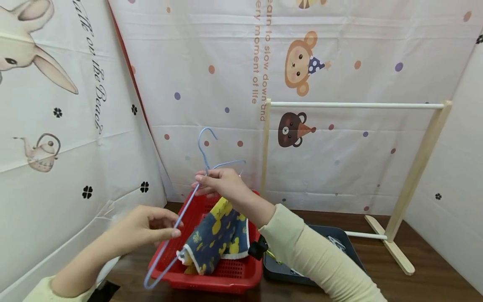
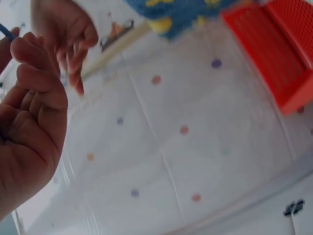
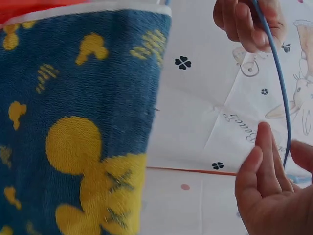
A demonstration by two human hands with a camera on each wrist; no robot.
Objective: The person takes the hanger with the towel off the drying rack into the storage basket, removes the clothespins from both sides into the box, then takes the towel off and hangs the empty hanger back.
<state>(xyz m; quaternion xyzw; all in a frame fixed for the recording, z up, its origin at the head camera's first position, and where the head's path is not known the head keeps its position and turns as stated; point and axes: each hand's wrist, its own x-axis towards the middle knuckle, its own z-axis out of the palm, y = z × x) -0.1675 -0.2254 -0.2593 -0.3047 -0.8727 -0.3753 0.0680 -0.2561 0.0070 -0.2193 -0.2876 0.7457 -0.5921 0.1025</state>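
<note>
A light-blue wire clothes hanger (image 1: 187, 203) is held tilted above the red basket (image 1: 250, 274), its hook at the top. My right hand (image 1: 222, 183) pinches it just below the hook. Lower down, the thumb and fingers of my left hand (image 1: 149, 226) pinch the near side wire, also seen in the right wrist view. A blue towel (image 1: 216, 241) with yellow shapes and a white edge is below my right hand, at the basket. It fills much of the right wrist view. Whether it hangs on the hanger, I cannot tell.
Right of the basket, a dark tray (image 1: 354, 249) holding small wire items is partly covered by my right sleeve. Behind it stands a wooden rack with a white rail (image 1: 354, 105). Printed curtains (image 1: 211, 96) enclose the brown table (image 1: 426, 247).
</note>
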